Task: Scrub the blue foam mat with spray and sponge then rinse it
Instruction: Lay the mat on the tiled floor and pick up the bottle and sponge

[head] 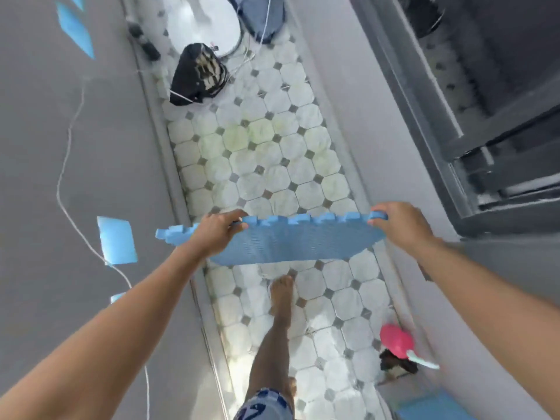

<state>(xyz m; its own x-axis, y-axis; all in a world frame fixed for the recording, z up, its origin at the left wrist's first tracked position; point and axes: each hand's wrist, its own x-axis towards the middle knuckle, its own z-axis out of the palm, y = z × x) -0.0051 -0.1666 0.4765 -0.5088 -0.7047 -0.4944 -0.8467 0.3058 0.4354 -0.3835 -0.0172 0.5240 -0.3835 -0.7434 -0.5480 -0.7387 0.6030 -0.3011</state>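
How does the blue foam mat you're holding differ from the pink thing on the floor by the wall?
The blue foam mat is flat, wide and jigsaw-edged, held up by both hands; the pink plastic object is rounded, smaller and sits on the tiled floor. Neither looks wet from here.

Near the right hand [400,224], the blue foam mat [291,242] hides some floor tiles [272,165]; far beyond both hands, a blurred white basin [203,22] is cut by the top edge

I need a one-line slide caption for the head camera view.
Both hands, left hand and right hand, hold a blue foam mat above the tiled floor.
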